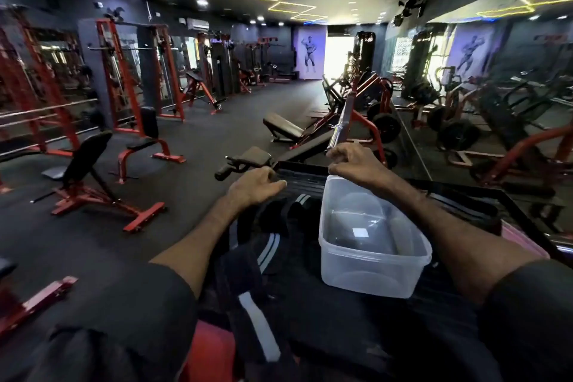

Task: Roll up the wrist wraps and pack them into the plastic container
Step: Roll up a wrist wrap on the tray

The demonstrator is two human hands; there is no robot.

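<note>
Wrist wraps (272,245) beside plastic container (366,271); left hand (254,185), right hand (353,162) curled, hold unclear; barbell (344,115) behind.

No text, label, brand or number is legible anywhere in view.

Both arms reach forward, bare from the elbow down. The left forearm (198,242) runs up from the lower left to the left hand (252,187), which lies back-up with its fingers curled under and its thumb (277,183) stretched toward the right. The right forearm (449,226) angles in from the lower right to the right hand (356,164), set a little farther ahead, with knuckles up and fingers bent down and bunched. Whether either hand pinches anything cannot be told — the fingertips are hidden. The hands are apart. Dark sleeves (148,304) cover the upper arms.
</note>
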